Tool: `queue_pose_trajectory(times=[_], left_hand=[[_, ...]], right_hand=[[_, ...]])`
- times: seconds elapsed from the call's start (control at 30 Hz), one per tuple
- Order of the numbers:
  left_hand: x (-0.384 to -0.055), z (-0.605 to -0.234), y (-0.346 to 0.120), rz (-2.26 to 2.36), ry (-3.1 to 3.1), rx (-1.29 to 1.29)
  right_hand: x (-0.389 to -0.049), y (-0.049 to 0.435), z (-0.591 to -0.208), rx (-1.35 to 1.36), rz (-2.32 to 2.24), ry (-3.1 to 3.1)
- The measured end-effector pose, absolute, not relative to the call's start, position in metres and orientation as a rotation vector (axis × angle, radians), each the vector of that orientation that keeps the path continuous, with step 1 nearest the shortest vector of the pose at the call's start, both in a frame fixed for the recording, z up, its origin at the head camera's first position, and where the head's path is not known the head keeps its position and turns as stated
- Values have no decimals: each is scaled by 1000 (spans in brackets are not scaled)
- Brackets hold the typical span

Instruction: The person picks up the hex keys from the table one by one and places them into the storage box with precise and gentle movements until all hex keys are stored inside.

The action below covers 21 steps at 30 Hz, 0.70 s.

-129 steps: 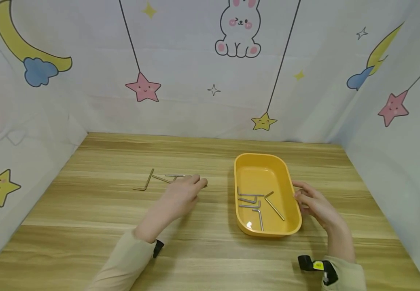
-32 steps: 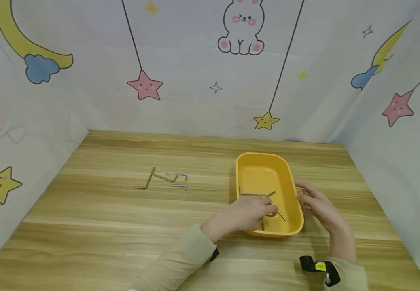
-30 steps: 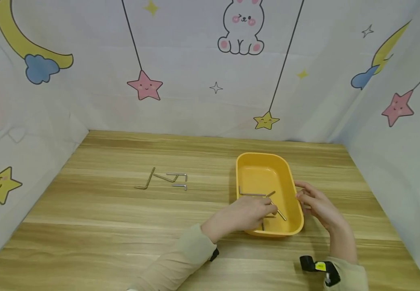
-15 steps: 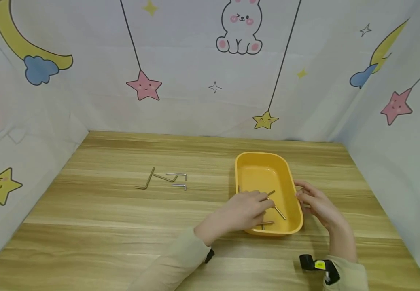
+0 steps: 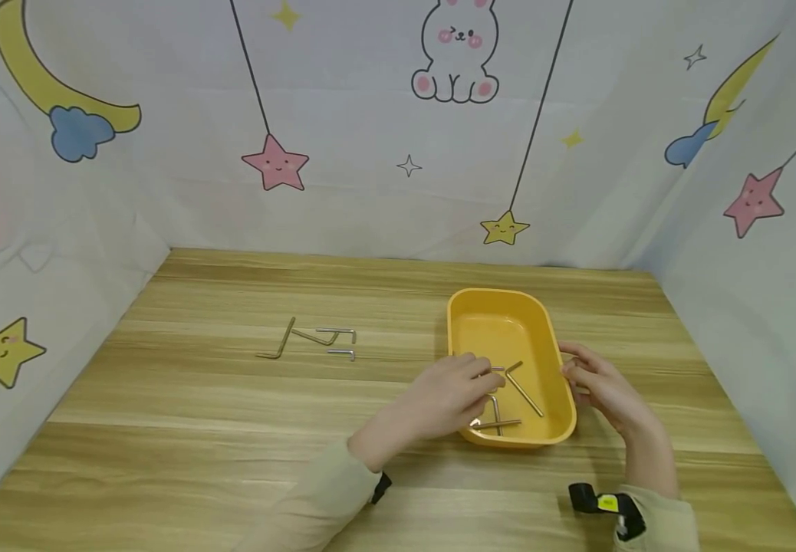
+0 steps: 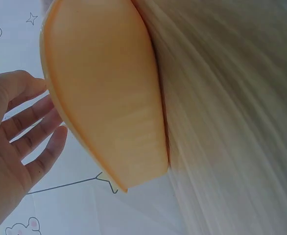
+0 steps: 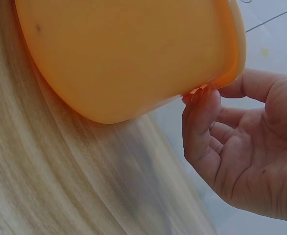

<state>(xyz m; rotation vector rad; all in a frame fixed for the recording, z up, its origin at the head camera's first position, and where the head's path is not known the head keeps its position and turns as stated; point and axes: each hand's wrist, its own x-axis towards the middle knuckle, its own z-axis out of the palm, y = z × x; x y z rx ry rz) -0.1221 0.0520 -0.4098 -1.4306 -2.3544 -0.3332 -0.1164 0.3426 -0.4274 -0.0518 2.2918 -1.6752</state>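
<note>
In the head view a yellow plastic tray point(image 5: 491, 333) stands on the right half of the table, with several L-shaped hex keys in it. A brass-coloured hex key point(image 5: 526, 395) slants across its floor. Near the front wall another hex key point(image 5: 508, 422) crosses a silver one point(image 5: 496, 406). My left hand point(image 5: 442, 395) hovers over the tray's left side and hides part of the keys. Its fingers are loosely bent with nothing between them in the left wrist view. At the tray's right wall my right hand point(image 7: 251, 142) holds the rim between thumb and fingers.
Further hex keys lie left of the tray: a brass one point(image 5: 285, 337), a second brass one point(image 5: 314, 337), a silver one point(image 5: 334, 330) and a short silver one point(image 5: 340, 352). A white printed curtain point(image 5: 356, 207) encloses the wooden table point(image 5: 218, 429) at back and sides.
My left hand came from the keys on the table to the tray and let go of a hex key near its front. It has since drawn slightly back left. The right hand stays put.
</note>
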Motion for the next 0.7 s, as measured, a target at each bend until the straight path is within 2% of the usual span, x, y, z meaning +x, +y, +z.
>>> queue_pose_trajectory(times=[0.7], left_hand=[[-130, -419, 11, -427, -2343, -1288]], right_hand=[[-116, 341, -426, -74, -1682, 2288]])
